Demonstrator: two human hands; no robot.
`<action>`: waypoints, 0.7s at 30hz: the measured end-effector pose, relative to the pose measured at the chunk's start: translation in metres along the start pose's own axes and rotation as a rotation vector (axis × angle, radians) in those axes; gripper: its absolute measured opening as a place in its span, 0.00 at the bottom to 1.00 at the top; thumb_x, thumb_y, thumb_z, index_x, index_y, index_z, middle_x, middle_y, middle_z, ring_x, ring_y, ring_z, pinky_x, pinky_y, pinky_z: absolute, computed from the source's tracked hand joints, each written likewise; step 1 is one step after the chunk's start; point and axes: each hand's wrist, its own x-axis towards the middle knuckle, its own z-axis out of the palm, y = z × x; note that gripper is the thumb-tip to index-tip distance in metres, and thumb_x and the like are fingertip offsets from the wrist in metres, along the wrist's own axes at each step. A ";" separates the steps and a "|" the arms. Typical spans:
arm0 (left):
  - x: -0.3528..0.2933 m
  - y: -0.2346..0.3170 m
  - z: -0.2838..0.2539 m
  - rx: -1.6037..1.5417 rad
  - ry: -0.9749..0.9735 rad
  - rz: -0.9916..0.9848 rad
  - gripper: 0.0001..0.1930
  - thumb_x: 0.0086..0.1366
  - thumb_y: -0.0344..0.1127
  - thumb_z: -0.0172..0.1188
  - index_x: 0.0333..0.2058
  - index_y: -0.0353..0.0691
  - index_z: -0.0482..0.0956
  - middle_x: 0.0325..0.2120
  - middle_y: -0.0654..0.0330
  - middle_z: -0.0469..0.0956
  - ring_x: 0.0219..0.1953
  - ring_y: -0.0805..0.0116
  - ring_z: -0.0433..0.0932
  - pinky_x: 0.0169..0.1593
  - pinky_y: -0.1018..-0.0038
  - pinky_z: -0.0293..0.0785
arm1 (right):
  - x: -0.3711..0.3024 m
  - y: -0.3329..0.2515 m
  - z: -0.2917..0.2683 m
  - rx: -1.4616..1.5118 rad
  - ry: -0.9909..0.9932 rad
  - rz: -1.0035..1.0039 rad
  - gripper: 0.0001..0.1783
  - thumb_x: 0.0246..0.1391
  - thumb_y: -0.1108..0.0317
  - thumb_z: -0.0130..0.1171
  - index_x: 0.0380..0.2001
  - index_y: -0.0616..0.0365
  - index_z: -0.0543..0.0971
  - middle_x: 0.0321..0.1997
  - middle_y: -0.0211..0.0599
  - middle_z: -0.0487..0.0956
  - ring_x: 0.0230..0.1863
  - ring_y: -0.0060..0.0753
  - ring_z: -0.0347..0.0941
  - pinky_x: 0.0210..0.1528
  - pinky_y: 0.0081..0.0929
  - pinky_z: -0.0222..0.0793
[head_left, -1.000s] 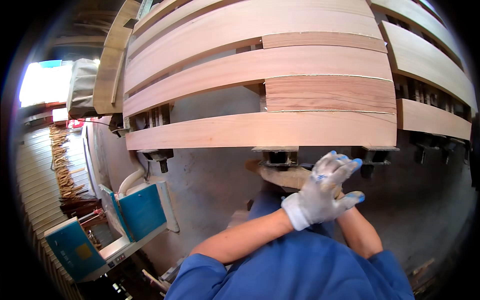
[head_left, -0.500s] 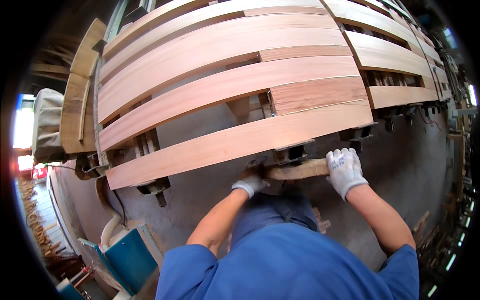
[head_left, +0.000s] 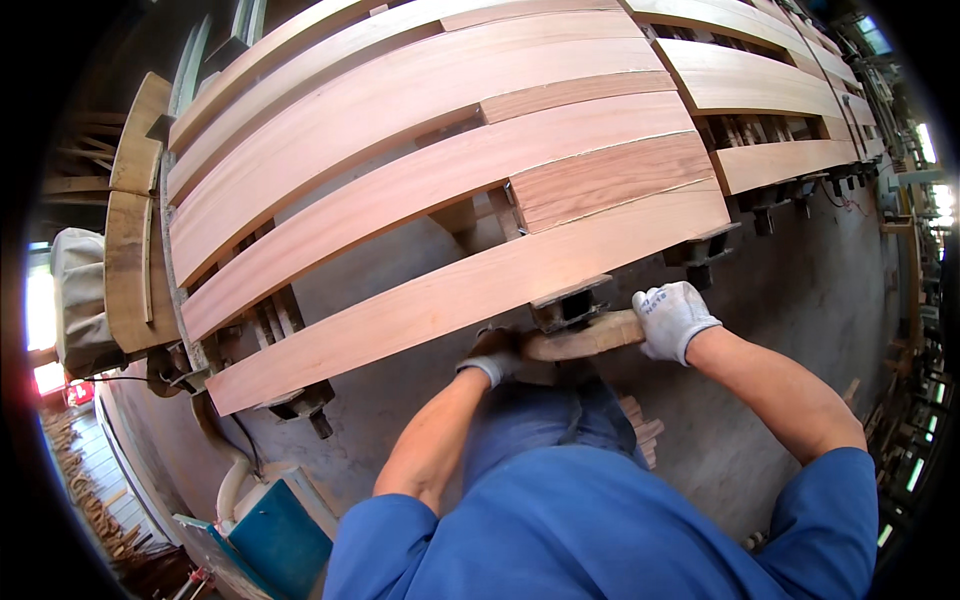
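A short, thick wooden block [head_left: 585, 338] lies crosswise in front of me, just below the near edge of the slatted wooden panel [head_left: 460, 298]. My right hand [head_left: 678, 322], in a white work glove, is closed around the block's right end. At the other end is my left hand [head_left: 490, 360], gloved too, its palm and fingers dark or in shadow. Its fingers are partly hidden, but they appear wrapped on the block. Directly above the block, a dark metal clamp [head_left: 568, 304] sticks out from under the panel's front board.
More metal clamps [head_left: 300, 402] project below the front board. A second slatted panel [head_left: 790, 165] continues at the right. A teal box-shaped machine [head_left: 278, 535] with a hose stands at lower left. Wood offcuts [head_left: 642, 430] lie on the floor beside my legs.
My view has tilted slightly, so the panel sits lower at its left end. The block stays between both hands, its right end raised a little, and my right elbow is farther out.
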 end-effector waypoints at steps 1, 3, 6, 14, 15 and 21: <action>-0.004 0.003 -0.004 0.031 0.007 -0.011 0.29 0.54 0.52 0.66 0.51 0.41 0.83 0.50 0.41 0.82 0.53 0.45 0.81 0.59 0.57 0.76 | 0.002 0.005 0.005 0.009 0.013 -0.016 0.24 0.48 0.51 0.68 0.43 0.55 0.80 0.43 0.42 0.86 0.46 0.45 0.85 0.48 0.40 0.79; -0.019 0.012 -0.014 0.090 0.018 -0.035 0.31 0.52 0.53 0.68 0.52 0.41 0.83 0.50 0.42 0.83 0.52 0.46 0.82 0.59 0.58 0.76 | 0.005 0.015 0.016 0.025 0.036 -0.051 0.26 0.47 0.48 0.69 0.43 0.55 0.80 0.43 0.42 0.86 0.45 0.46 0.84 0.48 0.41 0.78; -0.028 0.017 -0.023 0.081 -0.052 -0.110 0.31 0.52 0.53 0.69 0.52 0.42 0.83 0.49 0.43 0.83 0.52 0.46 0.82 0.59 0.58 0.76 | 0.015 0.025 0.024 0.052 0.013 -0.077 0.28 0.46 0.47 0.70 0.43 0.55 0.80 0.43 0.43 0.85 0.45 0.47 0.84 0.49 0.42 0.78; -0.064 0.058 -0.066 0.106 -0.034 -0.270 0.22 0.53 0.39 0.65 0.48 0.41 0.84 0.44 0.43 0.85 0.47 0.45 0.84 0.53 0.56 0.80 | 0.037 0.046 0.050 0.113 0.059 -0.172 0.29 0.43 0.46 0.71 0.43 0.54 0.81 0.42 0.44 0.86 0.45 0.47 0.84 0.49 0.42 0.78; -0.067 0.063 -0.071 0.116 -0.048 -0.290 0.20 0.54 0.38 0.64 0.46 0.40 0.84 0.43 0.43 0.85 0.47 0.44 0.84 0.52 0.56 0.80 | 0.039 0.048 0.053 0.125 0.061 -0.186 0.29 0.43 0.46 0.71 0.43 0.54 0.81 0.42 0.44 0.86 0.46 0.47 0.84 0.49 0.42 0.78; -0.080 0.077 -0.076 0.219 -0.010 -0.313 0.16 0.54 0.36 0.61 0.42 0.40 0.85 0.38 0.42 0.85 0.42 0.44 0.85 0.48 0.56 0.82 | 0.052 0.052 0.072 0.157 0.074 -0.232 0.29 0.41 0.46 0.71 0.43 0.54 0.82 0.41 0.44 0.86 0.45 0.47 0.84 0.48 0.41 0.79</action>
